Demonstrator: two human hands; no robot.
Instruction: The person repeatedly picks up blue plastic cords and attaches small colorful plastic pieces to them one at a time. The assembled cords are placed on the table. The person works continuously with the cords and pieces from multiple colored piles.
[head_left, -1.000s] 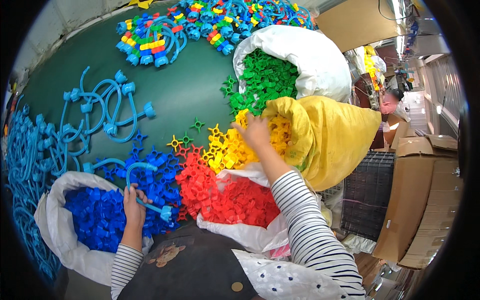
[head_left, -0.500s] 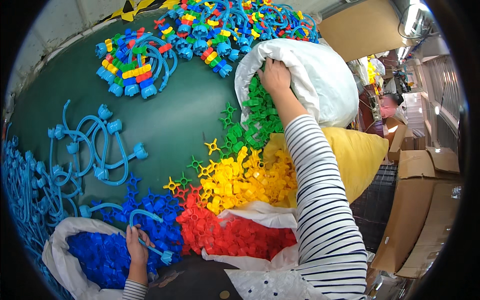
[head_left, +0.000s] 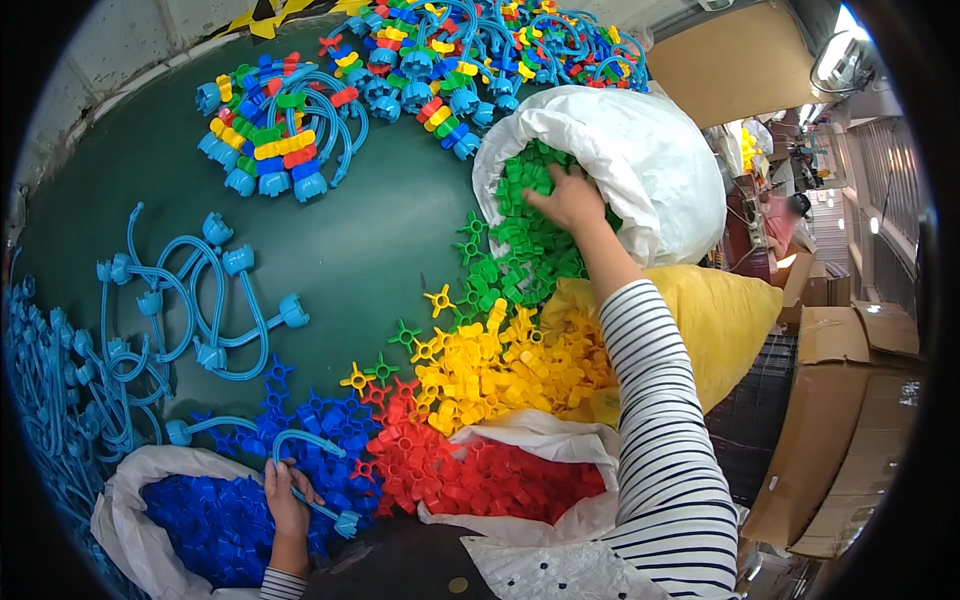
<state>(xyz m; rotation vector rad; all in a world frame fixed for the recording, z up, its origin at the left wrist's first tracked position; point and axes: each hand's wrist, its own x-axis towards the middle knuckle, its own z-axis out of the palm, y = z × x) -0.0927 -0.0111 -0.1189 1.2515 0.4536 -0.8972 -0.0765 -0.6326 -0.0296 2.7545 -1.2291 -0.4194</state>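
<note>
My left hand (head_left: 290, 500) is closed around a light-blue ribbed tube (head_left: 305, 436) with a cup-shaped end, bent in an arc above the blue plastic connectors. My right hand (head_left: 572, 205) lies on green plastic connectors (head_left: 530, 245) at the mouth of a white sack (head_left: 665, 165). Its fingers are spread, and no piece shows gripped in them. Beneath my left hand, a white bag (head_left: 125, 510) holds blue connectors (head_left: 205, 520). Between the hands lie heaps of yellow connectors (head_left: 510, 370) and red connectors (head_left: 480, 480).
Light-blue tubes (head_left: 190, 290) lie on the green table (head_left: 370, 240), with a thick pile of tubes (head_left: 50, 390) along the left edge. Assembled bundles (head_left: 270, 135) sit at the back. A yellow sack (head_left: 700, 320) and cardboard boxes (head_left: 830, 430) are at the right.
My right hand has come off the white sack's rim and moved nearer, down onto the green connectors, with its fingers spreading. My left hand still holds the tube. The view has shifted slightly.
</note>
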